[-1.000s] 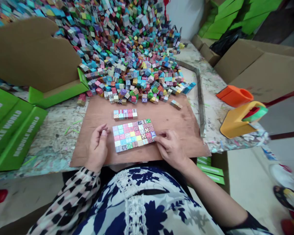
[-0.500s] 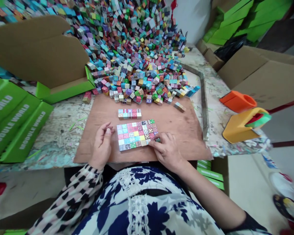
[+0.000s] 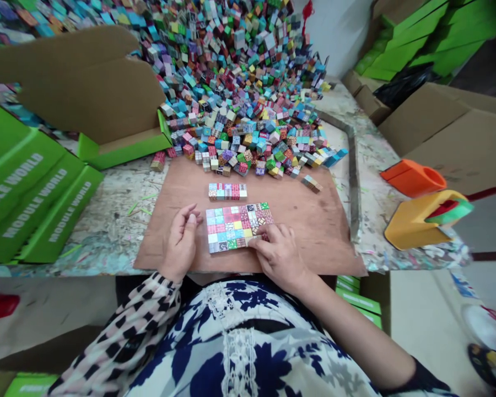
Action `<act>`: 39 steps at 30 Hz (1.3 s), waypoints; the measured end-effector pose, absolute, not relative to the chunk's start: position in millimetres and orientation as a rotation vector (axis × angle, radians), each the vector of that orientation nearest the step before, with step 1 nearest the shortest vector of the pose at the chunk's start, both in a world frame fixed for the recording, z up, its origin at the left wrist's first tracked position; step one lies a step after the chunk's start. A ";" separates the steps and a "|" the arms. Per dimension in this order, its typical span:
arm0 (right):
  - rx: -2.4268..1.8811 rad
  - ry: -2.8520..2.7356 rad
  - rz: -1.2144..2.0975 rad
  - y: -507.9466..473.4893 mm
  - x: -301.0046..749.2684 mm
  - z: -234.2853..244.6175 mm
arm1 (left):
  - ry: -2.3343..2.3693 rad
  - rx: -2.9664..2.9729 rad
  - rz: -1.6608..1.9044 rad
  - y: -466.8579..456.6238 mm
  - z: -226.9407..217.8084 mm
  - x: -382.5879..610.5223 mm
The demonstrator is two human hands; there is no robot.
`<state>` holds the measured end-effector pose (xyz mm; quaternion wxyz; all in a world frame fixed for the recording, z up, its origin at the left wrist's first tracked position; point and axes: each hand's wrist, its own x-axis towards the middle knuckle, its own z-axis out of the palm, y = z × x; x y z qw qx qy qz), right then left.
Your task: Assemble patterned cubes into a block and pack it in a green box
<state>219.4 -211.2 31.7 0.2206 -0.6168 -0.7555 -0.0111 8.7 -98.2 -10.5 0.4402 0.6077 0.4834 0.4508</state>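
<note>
A flat rectangle of small patterned cubes [image 3: 231, 227] lies on the brown board [image 3: 314, 242] in front of me. My right hand [image 3: 279, 251] is at its lower right corner, thumb and fingers closed on a patterned cube that they mostly cover. To the left of the rectangle my left hand [image 3: 182, 242] rests on its side, fingers loosely bent and apart from the thumb, with nothing in it. Behind the rectangle sits a short row of joined cubes [image 3: 227, 191].
A large heap of cubes [image 3: 240, 99] covers the back. An opened green box [image 3: 126, 151] and upright green boxes [image 3: 58, 209] stand left. On the right are a metal strip [image 3: 354, 182], an orange holder [image 3: 413, 177], a yellow tape dispenser [image 3: 417, 220] and a cardboard carton [image 3: 450, 127].
The whole view has shifted, so everything appears slightly farther right. My right hand stays at the rectangle's lower right corner, its fingers covering a bit more of it. My left hand remains beside it.
</note>
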 end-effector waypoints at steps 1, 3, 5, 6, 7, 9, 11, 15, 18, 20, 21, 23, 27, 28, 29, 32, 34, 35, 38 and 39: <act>-1.686 -2.081 -0.033 -210.5 218.1 31.9 | 1.193 1.505 1.128 -98.1 -11.2 8.5; -1.644 -2.085 -0.045 -208.9 215.6 31.3 | 1.183 1.492 1.143 -98.1 -12.0 8.3; -1.625 -2.119 -0.070 -207.3 213.4 29.5 | 1.178 1.485 1.151 -98.4 -12.4 8.2; -1.629 -2.143 -0.082 -206.7 212.6 28.6 | 1.174 1.484 1.152 -98.6 -12.6 8.1; -1.641 -2.164 -0.090 -206.3 211.9 28.1 | 1.168 1.484 1.154 -98.7 -12.9 7.8; -1.668 -2.191 -0.096 -205.6 210.4 28.3 | 1.157 1.485 1.160 -98.9 -14.0 7.2; -1.676 -2.196 -0.090 -205.1 208.3 29.9 | 1.155 1.485 1.162 -98.8 -15.3 6.5; -1.619 -2.200 -0.044 -202.9 202.6 31.9 | 1.150 1.480 1.168 -98.4 -16.9 6.0; -1.599 -2.228 -0.034 -200.7 199.5 30.2 | 1.132 1.480 1.174 -98.5 -17.1 6.2; -1.609 -2.231 -0.046 -199.6 197.9 29.8 | 1.127 1.478 1.173 -98.6 -17.2 6.2; -1.613 -2.227 -0.048 -199.2 196.9 30.3 | 1.128 1.478 1.171 -98.5 -17.3 6.2; -1.604 -2.224 -0.034 -198.3 194.6 32.2 | 1.134 1.475 1.167 -98.4 -17.6 6.0; -1.559 -2.255 0.036 -195.4 189.7 36.0 | 1.142 1.471 1.165 -98.2 -17.7 5.9; -1.559 -2.261 0.047 -194.6 188.7 36.3 | 1.142 1.469 1.166 -98.3 -17.5 5.9; -1.564 -2.266 0.055 -193.7 187.7 36.4 | 1.139 1.466 1.167 -98.4 -17.3 6.1; -1.585 -2.273 0.068 -192.7 183.5 36.0 | 1.126 1.453 1.170 -98.9 -16.6 6.4; -1.583 -2.292 0.069 -193.0 179.6 35.8 | 1.120 1.445 1.177 -99.4 -16.3 6.5; -1.574 -2.310 0.069 -193.0 177.9 35.9 | 1.119 1.442 1.181 -99.6 -16.2 6.5; -1.563 -2.357 0.089 -187.3 178.2 38.8 | 1.118 1.434 1.183 -100.1 -16.2 6.4; -1.581 -2.352 0.097 -182.1 180.8 41.2 | 1.120 1.434 1.179 -100.1 -16.0 6.5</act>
